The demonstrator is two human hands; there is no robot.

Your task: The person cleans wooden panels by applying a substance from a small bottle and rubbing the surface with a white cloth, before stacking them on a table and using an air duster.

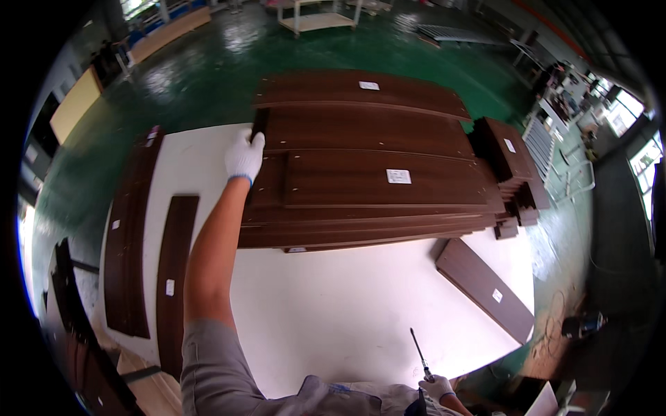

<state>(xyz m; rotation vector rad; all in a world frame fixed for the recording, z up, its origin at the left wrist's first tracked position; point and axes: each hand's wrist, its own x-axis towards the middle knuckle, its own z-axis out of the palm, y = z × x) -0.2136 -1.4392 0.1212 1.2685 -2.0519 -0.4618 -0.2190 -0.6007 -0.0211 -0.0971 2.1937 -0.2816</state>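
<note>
My left hand (pixel 244 156), in a white glove, reaches far across the table and is closed on the left end of a dark brown wooden board (pixel 347 127) on the stack. Beside that board lie more brown boards, one with a white label (pixel 398 177). Close to my body, at the table's near edge, my right hand (pixel 437 388), also gloved in white, grips a screwdriver (pixel 420 352). Its thin dark shaft points up and away from me.
The boards rest on a white tabletop (pixel 312 312). Single brown boards lie at the left (pixel 176 277) and right (pixel 485 290), with a small-board pile (pixel 505 152) at the far right. Beyond is a green floor (pixel 236 76) with a cart (pixel 316 22).
</note>
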